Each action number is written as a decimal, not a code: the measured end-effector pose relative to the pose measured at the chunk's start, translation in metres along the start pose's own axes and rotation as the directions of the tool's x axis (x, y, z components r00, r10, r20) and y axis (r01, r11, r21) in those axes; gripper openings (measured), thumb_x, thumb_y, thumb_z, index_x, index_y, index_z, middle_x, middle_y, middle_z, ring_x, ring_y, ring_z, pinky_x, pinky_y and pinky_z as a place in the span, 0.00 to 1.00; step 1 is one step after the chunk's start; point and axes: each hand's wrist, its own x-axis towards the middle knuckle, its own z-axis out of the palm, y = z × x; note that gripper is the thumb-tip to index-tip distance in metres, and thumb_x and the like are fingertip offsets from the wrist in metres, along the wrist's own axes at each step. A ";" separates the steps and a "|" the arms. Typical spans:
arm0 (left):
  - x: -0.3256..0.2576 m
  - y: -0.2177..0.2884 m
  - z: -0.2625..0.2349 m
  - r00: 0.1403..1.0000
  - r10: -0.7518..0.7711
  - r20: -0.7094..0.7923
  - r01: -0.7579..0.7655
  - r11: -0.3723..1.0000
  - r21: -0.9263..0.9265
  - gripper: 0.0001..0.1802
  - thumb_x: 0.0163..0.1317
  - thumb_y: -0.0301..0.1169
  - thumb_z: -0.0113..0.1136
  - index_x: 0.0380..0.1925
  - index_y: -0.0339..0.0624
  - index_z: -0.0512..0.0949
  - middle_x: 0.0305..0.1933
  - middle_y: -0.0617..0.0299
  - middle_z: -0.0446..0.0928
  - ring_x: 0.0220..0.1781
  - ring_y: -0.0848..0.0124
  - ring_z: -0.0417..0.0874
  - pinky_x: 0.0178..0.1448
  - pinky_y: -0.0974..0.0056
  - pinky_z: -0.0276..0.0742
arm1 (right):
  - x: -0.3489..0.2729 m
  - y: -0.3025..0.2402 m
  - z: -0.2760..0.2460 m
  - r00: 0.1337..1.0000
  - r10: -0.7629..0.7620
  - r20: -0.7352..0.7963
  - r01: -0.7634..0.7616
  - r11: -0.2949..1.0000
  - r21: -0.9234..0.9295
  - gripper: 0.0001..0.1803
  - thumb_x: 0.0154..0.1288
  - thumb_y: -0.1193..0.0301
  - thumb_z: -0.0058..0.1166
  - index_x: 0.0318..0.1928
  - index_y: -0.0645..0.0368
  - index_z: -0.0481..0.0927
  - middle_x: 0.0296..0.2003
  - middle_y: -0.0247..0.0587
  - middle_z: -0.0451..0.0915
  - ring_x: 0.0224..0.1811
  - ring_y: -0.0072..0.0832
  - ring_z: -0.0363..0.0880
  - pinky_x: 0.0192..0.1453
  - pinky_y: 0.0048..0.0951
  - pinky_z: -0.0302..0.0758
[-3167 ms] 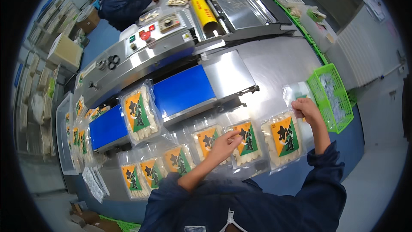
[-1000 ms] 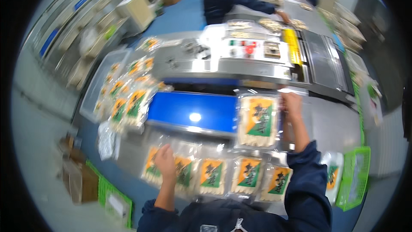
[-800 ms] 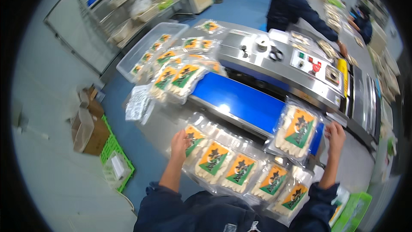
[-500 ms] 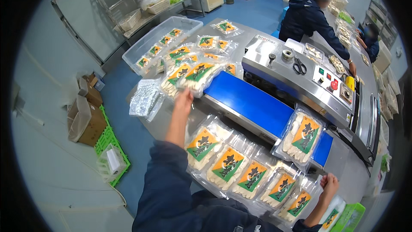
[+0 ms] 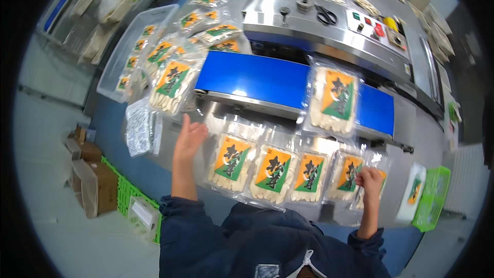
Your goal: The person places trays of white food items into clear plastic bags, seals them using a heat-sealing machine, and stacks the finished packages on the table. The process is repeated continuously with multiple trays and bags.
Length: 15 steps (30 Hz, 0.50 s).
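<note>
My left hand (image 5: pixel 191 136) is open with fingers stretched out, empty, at the table's left. Just above its fingertips lies a clear pouch of pale sliced food (image 5: pixel 172 86) with an orange and green label, by a heap of similar pouches (image 5: pixel 218 33). In front of me several such pouches lie in a row, among them a left one (image 5: pixel 232 163). My right hand (image 5: pixel 369 179) is closed over the row's right end; what its fingers hold, if anything, is hidden. Another pouch (image 5: pixel 333 100) lies across the blue conveyor belt (image 5: pixel 252 74).
Behind the belt stands a steel sealing machine (image 5: pixel 288 23) with scissors (image 5: pixel 326 15) on top. A clear plastic bin (image 5: pixel 110 74) is at the left, near white printed packets (image 5: pixel 140 128). A green basket (image 5: pixel 432 198) sits at the right. Other people work at the back.
My left hand has let go of a pouch, which now lies by the left heap. My right hand has moved over the right end of the row. The view has turned.
</note>
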 end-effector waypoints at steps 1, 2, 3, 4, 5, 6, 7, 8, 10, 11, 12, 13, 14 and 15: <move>0.014 0.001 -0.003 0.999 0.028 -0.040 -0.031 0.997 -0.074 0.33 0.53 0.52 0.56 0.42 0.30 0.65 0.38 0.48 0.70 0.35 0.65 0.76 0.39 0.66 0.76 | -0.004 0.001 0.015 0.999 0.003 0.031 -0.003 1.000 -0.001 0.07 0.57 0.73 0.48 0.31 0.65 0.75 0.22 0.40 0.76 0.20 0.22 0.74 0.22 0.19 0.71; 0.031 0.003 -0.009 0.995 0.052 -0.085 -0.064 0.987 -0.150 0.33 0.51 0.51 0.58 0.42 0.30 0.64 0.38 0.47 0.70 0.35 0.64 0.76 0.41 0.66 0.77 | -0.008 -0.003 0.030 0.999 -0.003 0.053 0.004 1.000 -0.026 0.07 0.57 0.73 0.48 0.31 0.66 0.75 0.22 0.40 0.76 0.20 0.22 0.75 0.23 0.19 0.71; 0.058 0.009 -0.022 0.995 0.098 -0.015 -0.098 0.943 -0.318 0.34 0.49 0.44 0.62 0.46 0.30 0.63 0.39 0.45 0.70 0.38 0.62 0.76 0.45 0.64 0.78 | -0.012 -0.006 0.044 0.997 -0.012 0.072 0.016 0.999 -0.047 0.07 0.57 0.73 0.48 0.32 0.66 0.75 0.22 0.41 0.77 0.21 0.22 0.75 0.23 0.19 0.72; 0.087 0.020 -0.039 0.975 0.204 0.084 -0.150 0.892 -0.427 0.28 0.51 0.37 0.62 0.47 0.32 0.64 0.39 0.49 0.71 0.37 0.64 0.76 0.43 0.65 0.78 | -0.013 -0.006 0.055 0.996 -0.022 0.088 0.028 0.997 -0.068 0.08 0.57 0.73 0.48 0.32 0.66 0.75 0.22 0.40 0.77 0.21 0.21 0.75 0.24 0.19 0.72; 0.119 0.030 -0.061 0.951 0.290 0.106 -0.192 0.824 -0.532 0.20 0.53 0.31 0.61 0.44 0.35 0.67 0.36 0.54 0.73 0.37 0.65 0.77 0.42 0.66 0.79 | -0.012 -0.004 0.063 0.994 -0.030 0.107 0.040 0.995 -0.090 0.08 0.57 0.73 0.48 0.33 0.67 0.75 0.22 0.40 0.77 0.21 0.21 0.75 0.24 0.19 0.72; 0.136 0.042 -0.059 0.946 0.320 0.051 -0.247 0.813 -0.527 0.16 0.53 0.28 0.60 0.41 0.35 0.70 0.37 0.56 0.74 0.38 0.66 0.76 0.41 0.66 0.79 | -0.014 -0.001 0.065 0.995 -0.031 0.092 0.038 0.997 -0.069 0.08 0.57 0.73 0.48 0.32 0.67 0.75 0.22 0.40 0.77 0.21 0.20 0.75 0.24 0.18 0.72; 0.164 0.064 -0.098 0.910 0.415 -0.015 -0.360 0.772 -0.524 0.18 0.53 0.26 0.60 0.43 0.33 0.69 0.41 0.53 0.73 0.40 0.65 0.76 0.42 0.65 0.79 | -0.012 -0.004 0.069 0.991 -0.044 0.129 0.050 0.998 -0.047 0.08 0.57 0.73 0.48 0.32 0.67 0.75 0.22 0.39 0.77 0.21 0.20 0.75 0.24 0.18 0.72; 0.180 0.075 -0.098 0.872 0.487 0.044 -0.402 0.765 -0.503 0.19 0.53 0.25 0.59 0.44 0.31 0.68 0.46 0.50 0.71 0.42 0.62 0.75 0.46 0.64 0.78 | -0.010 -0.001 0.063 0.996 -0.016 0.085 0.018 0.999 -0.032 0.08 0.57 0.74 0.47 0.32 0.67 0.75 0.22 0.39 0.77 0.21 0.20 0.75 0.24 0.18 0.72; 0.202 0.114 -0.108 0.920 0.387 -0.062 -0.352 0.746 -0.566 0.19 0.55 0.25 0.57 0.46 0.29 0.66 0.49 0.46 0.69 0.46 0.60 0.73 0.53 0.63 0.74 | 0.004 0.009 0.035 0.997 -0.034 -0.076 0.032 0.999 -0.021 0.08 0.56 0.74 0.48 0.31 0.67 0.75 0.22 0.39 0.77 0.21 0.20 0.74 0.24 0.18 0.72; 0.207 0.130 -0.117 0.914 0.400 -0.066 -0.356 0.715 -0.602 0.19 0.56 0.26 0.55 0.46 0.27 0.66 0.49 0.45 0.69 0.48 0.60 0.73 0.55 0.63 0.73 | 0.014 0.016 0.019 0.989 -0.044 -0.143 0.042 0.999 -0.014 0.07 0.55 0.74 0.48 0.31 0.66 0.76 0.22 0.39 0.77 0.21 0.20 0.74 0.24 0.18 0.72; 0.210 0.160 -0.153 0.847 0.526 -0.081 -0.480 0.690 -0.542 0.17 0.58 0.28 0.53 0.44 0.27 0.66 0.47 0.45 0.69 0.48 0.61 0.72 0.58 0.63 0.70 | 0.033 0.027 -0.001 0.969 -0.147 -0.198 0.137 0.989 -0.062 0.08 0.55 0.73 0.47 0.32 0.66 0.76 0.22 0.39 0.77 0.21 0.20 0.74 0.25 0.19 0.71; 0.208 0.181 -0.173 0.765 0.639 -0.081 -0.594 0.651 -0.473 0.17 0.60 0.29 0.51 0.43 0.26 0.66 0.46 0.46 0.69 0.48 0.61 0.72 0.60 0.64 0.68 | 0.054 0.041 -0.026 0.937 -0.243 -0.253 0.221 0.969 -0.112 0.09 0.55 0.73 0.47 0.32 0.67 0.76 0.22 0.39 0.77 0.21 0.21 0.74 0.25 0.20 0.71; 0.205 0.174 -0.158 0.769 0.629 -0.112 -0.611 0.674 -0.415 0.16 0.60 0.31 0.50 0.42 0.27 0.67 0.43 0.48 0.70 0.47 0.62 0.72 0.59 0.64 0.68 | 0.066 0.050 -0.053 0.888 -0.245 -0.388 0.171 0.961 -0.216 0.10 0.54 0.71 0.48 0.32 0.67 0.76 0.22 0.39 0.77 0.21 0.22 0.74 0.25 0.21 0.71; 0.187 0.164 -0.137 0.769 0.623 -0.144 -0.628 0.692 -0.357 0.16 0.61 0.33 0.50 0.40 0.28 0.68 0.41 0.50 0.70 0.46 0.64 0.72 0.58 0.65 0.68 | 0.076 0.056 -0.081 0.820 -0.263 -0.509 0.110 0.944 -0.311 0.12 0.54 0.69 0.49 0.32 0.67 0.76 0.22 0.39 0.77 0.21 0.23 0.74 0.24 0.23 0.70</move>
